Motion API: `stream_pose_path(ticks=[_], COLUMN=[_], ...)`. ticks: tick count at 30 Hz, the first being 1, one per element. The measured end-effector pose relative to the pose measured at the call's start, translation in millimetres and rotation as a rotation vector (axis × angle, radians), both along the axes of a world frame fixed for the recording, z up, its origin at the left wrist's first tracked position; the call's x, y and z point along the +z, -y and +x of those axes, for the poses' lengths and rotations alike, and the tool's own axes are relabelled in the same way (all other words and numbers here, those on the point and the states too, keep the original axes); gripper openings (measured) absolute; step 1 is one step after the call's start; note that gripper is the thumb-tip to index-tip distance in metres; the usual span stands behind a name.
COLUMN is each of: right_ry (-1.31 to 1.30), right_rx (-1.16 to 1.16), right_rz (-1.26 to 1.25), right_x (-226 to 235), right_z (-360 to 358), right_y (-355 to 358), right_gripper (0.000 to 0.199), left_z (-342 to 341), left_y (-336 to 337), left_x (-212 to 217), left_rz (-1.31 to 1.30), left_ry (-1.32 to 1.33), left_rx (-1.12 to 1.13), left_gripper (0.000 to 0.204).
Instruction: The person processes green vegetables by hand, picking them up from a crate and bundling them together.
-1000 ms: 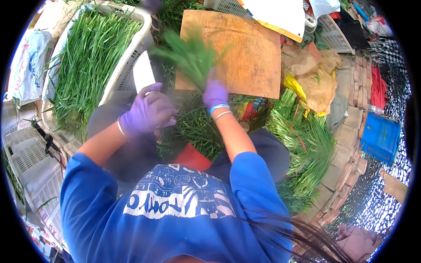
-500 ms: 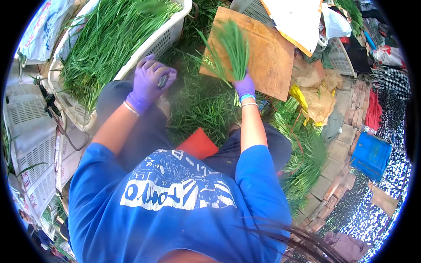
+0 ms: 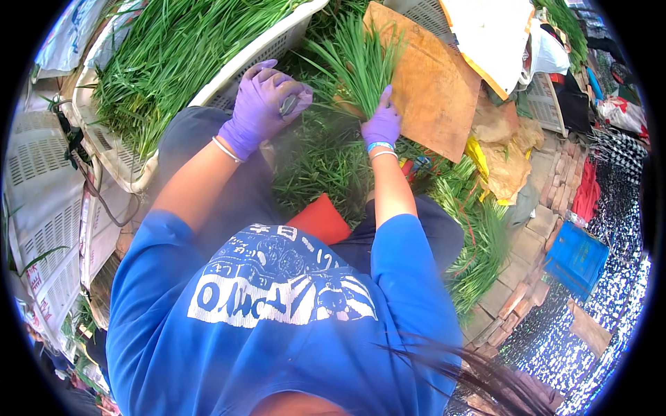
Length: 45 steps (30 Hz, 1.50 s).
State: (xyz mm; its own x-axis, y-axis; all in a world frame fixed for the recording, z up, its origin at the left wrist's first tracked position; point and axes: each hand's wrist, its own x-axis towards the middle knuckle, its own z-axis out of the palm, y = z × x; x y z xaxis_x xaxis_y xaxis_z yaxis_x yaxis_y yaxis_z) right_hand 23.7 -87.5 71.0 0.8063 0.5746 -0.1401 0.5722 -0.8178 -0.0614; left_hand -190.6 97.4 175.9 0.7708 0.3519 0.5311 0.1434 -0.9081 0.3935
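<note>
The right hand (image 3: 381, 125), gloved in purple, has its grip closed round the base of a bunch of long green leaves (image 3: 357, 66), chives or something like them, which fan upward and away from the fist. The bunch stands just above that grip, in front of a brown cardboard sheet (image 3: 423, 83) that lies behind and to the right of it. The left hand (image 3: 263, 104), also gloved, is curled shut on a small dark-and-metal object (image 3: 288, 105) that I take to be a short blade, though too little of it shows to be sure. It sits just left of the bunch, close but apart from it.

The worry, as I see it, is how near those two fists are. If that is a blade, a slip toward the right would meet the gloved fingers (image 3: 385, 97) before the stems. The leaves are loose and splay wide above the grip, so a slack hold could let outer stalks slide out and drop into the cut greens (image 3: 319, 159) heaped below both hands, where they would be hard to tell apart. The white basket (image 3: 274, 41) of greens sits left of the left hand, near enough for an elbow to nudge.
</note>
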Motion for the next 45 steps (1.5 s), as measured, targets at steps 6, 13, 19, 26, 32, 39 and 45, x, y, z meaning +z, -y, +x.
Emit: stream_pose_path(ticks=[6, 13, 19, 26, 32, 39, 45], right_ry=[-0.249, -0.232, -0.492, -1.291, -1.72, -1.71, -1.648], right_rx=[-0.192, -0.512, -0.441, -0.418, -0.644, -0.185, -0.028], right_rz=[0.234, 0.791, 0.432, 1.015, 1.317, 1.841, 2.087], right_x=[-3.0, -34.0, -71.6, 8.4, 94.6, 147.6, 157.8], right_z=[-0.5, 64.7, -14.4, -105.2, -5.0, 77.7, 113.2], right_y=[40.0, 109.3, 76.1, 31.6, 124.4, 197.1, 221.2], right_gripper=[0.095, 0.068, 0.099, 0.049, 0.04, 0.05, 0.061], left_z=[1.9, 0.1, 2.9, -8.6, 1.3, 140.6, 276.4], left_y=[-2.0, -4.3, -4.4, 0.4, 17.9, 72.8, 167.0], left_x=[1.5, 0.5, -1.9, 8.2, 39.4, 28.6, -22.6], left_rz=[-0.021, -0.01, -0.017, -0.02, 0.221, 0.607, 0.9], left_ry=[-0.005, -0.027, 0.008, 0.006, -0.007, 0.136, -0.095], left_rx=[0.045, 0.069, 0.1, -0.023, -0.349, -0.739, -1.021], left_gripper=[0.017, 0.016, 0.016, 0.013, 0.016, 0.031, 0.027])
